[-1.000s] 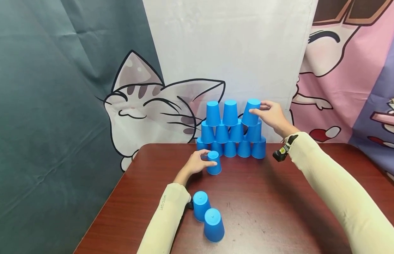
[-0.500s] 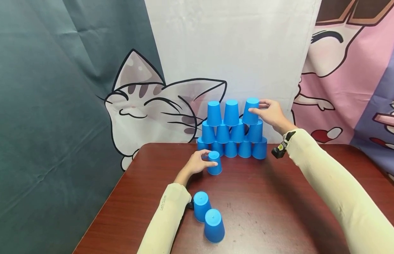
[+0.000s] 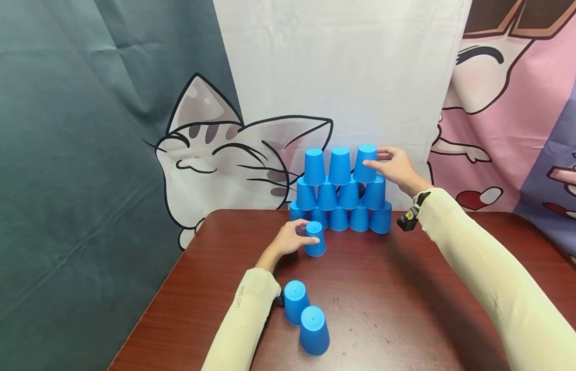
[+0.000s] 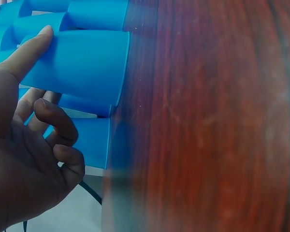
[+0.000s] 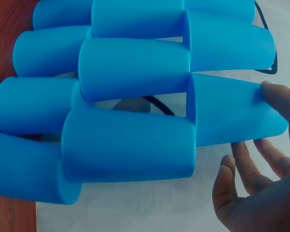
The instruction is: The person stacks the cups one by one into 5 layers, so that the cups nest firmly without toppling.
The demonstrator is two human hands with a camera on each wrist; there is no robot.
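Note:
Upside-down blue plastic cups form a three-tier stack [image 3: 339,194] at the table's far edge. My right hand [image 3: 395,167] pinches the right-hand cup [image 3: 365,164] of the top tier between thumb and fingers. In the right wrist view this cup [image 5: 232,111] has its rim right at the bases of the cups below. My left hand [image 3: 290,238] holds another inverted cup [image 3: 315,239] in front of the stack, thumb on its near side. Two more upside-down cups, a farther one [image 3: 295,303] and a nearer one [image 3: 314,331], stand beside my left forearm.
The reddish-brown wooden table [image 3: 385,309] extends under both arms. Close behind the stack hangs a printed cloth backdrop [image 3: 362,77] with cartoon cats. My left sleeve [image 3: 243,319] passes close to the two nearer cups.
The cup in my right hand has shifted slightly left and come more upright on the stack. My left hand and its cup stay in place; the head view has drifted slightly.

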